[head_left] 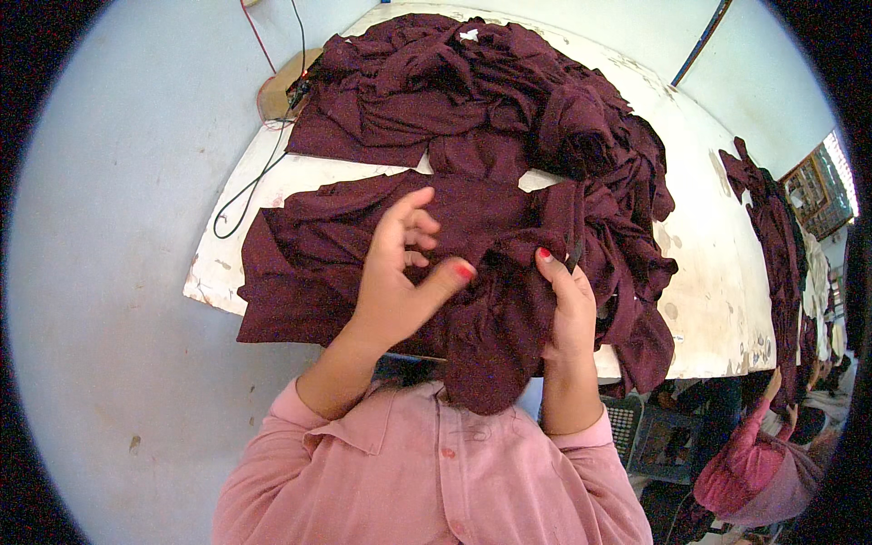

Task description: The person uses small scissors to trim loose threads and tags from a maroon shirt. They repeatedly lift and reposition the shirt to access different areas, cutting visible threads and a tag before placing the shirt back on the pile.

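A maroon cloth garment (495, 341) hangs bunched in front of me, its lower end drooping over the table's near edge against my shirt. My right hand (572, 313) is closed on its right side, thumb on top. By that thumb a small dark, narrow piece (574, 254) sticks up; I cannot tell whether it is a tool or part of the cloth. My left hand (392, 282) is open just left of the bunched part, thumb and fingers apart, with nothing in it. More maroon cloth (309, 263) lies spread beneath and beyond it.
A big heap of maroon garments (436, 91) covers the far part of the white table (718, 263). A black cable (238, 195) loops at the left edge near a round wooden piece (272, 95). At far right, a co-worker in pink (745, 463) handles hanging maroon cloth (777, 245). Crates (665, 445) stand below.
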### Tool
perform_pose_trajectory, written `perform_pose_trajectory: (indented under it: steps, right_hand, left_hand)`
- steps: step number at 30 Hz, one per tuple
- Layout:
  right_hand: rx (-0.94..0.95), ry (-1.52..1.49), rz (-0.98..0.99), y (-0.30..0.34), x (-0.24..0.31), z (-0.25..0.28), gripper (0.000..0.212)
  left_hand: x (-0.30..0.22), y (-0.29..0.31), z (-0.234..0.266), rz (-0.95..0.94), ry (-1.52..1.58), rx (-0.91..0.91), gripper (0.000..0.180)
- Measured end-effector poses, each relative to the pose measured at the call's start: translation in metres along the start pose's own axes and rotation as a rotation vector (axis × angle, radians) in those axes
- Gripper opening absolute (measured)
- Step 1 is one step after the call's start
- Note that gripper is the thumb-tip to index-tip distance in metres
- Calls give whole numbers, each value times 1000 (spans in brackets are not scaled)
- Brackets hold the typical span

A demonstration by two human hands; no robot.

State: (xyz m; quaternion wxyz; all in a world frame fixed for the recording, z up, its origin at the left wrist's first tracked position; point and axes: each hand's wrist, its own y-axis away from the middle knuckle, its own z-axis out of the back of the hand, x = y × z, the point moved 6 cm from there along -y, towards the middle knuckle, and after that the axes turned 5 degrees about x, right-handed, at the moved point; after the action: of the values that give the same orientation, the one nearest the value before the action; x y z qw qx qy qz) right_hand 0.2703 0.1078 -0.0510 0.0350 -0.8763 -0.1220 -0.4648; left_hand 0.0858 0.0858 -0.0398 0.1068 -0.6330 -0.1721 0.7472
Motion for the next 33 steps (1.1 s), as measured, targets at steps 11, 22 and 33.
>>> perform_pose_trajectory:
  steps: [11, 22, 33]
  right_hand:
    - [49, 5, 104, -4, 5, 4, 22]
    - [-183, 925, 507, 3, 30, 2, 37]
    - [54, 1465, 886, 27, 29, -51, 42]
  left_hand:
    - [17, -3, -19, 306, 511, 207, 17]
    - [1, -2, -20, 235, 392, 168, 15]
    - [9, 1, -27, 318, 525, 113, 16]
